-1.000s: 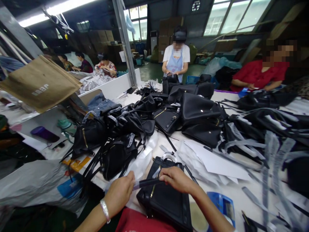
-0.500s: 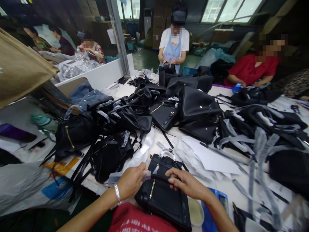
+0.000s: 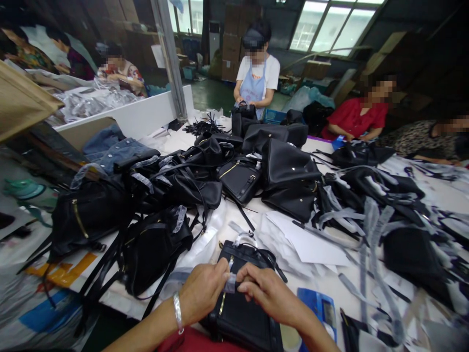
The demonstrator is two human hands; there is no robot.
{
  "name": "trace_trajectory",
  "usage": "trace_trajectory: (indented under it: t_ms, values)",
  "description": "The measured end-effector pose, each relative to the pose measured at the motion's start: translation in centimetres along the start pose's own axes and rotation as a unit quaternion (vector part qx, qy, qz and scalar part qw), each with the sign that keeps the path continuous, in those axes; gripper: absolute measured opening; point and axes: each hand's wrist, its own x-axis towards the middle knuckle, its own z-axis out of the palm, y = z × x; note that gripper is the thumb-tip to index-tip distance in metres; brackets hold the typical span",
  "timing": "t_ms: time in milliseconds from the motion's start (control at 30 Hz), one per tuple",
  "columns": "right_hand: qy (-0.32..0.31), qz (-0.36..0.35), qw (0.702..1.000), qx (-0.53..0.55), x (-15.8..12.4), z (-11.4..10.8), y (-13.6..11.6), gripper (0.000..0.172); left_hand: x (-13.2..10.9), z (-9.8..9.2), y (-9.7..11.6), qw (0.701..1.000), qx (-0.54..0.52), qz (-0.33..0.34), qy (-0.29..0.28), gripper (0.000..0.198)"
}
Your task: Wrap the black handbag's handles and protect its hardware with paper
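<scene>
A black backpack (image 3: 249,313) with gold zippers lies in front of me, its clear-wrapped top handle (image 3: 246,239) pointing away. Above its front, my left hand (image 3: 207,288) is closed on a clear plastic strip (image 3: 230,283), whose longer part trails out to the left behind the wrist. My right hand (image 3: 262,291) is at the strip's short end, thumb and index finger pinched together there with the other fingers curled. The two hands are a few centimetres apart. Part of the bag's upper pocket and a gold zipper pull (image 3: 231,261) show between and beyond them.
More black bags (image 3: 157,239) crowd the table to the left and beyond. White sheets (image 3: 304,239) and loose plastic strips (image 3: 370,244) lie to the right. A blue device (image 3: 318,305) and a round container (image 3: 290,337) are by my right forearm. Co-workers (image 3: 256,78) are across the table.
My right hand has moved left and closed its fingers at the end of the plastic strip. The hands are now closer together. The view has shifted slightly to the right.
</scene>
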Motion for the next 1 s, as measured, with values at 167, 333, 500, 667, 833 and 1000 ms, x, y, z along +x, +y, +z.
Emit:
trace_trajectory:
  t_ms: [167,333,500,667,833,1000]
  values:
    - [0.030,0.009,0.999,0.033,-0.7,1.0,-0.1,0.020,-0.7,0.1,1.0,0.999,0.042,0.023,-0.009,0.029]
    - [-0.010,0.016,0.999,0.032,-2.3,0.7,-0.5,0.025,-1.9,1.5,1.6,0.995,0.086,0.034,-0.023,0.029]
    - [-0.016,-0.002,1.000,0.014,-2.3,2.8,0.9,0.017,-1.5,3.8,3.1,0.985,0.161,0.061,-0.023,0.020]
    - [-0.013,-0.041,0.997,-0.060,-3.9,1.9,1.6,0.028,-3.6,2.0,3.6,0.998,0.056,0.038,0.010,0.029]
    - [0.005,-0.042,0.991,-0.124,-5.5,-1.6,2.5,0.036,-7.8,0.1,-1.5,0.971,-0.185,-0.082,-0.130,0.042]
    - [0.020,-0.046,0.982,-0.184,-4.5,-2.8,5.0,0.038,-13.0,2.3,-8.1,0.889,-0.328,-0.237,-0.213,0.025]
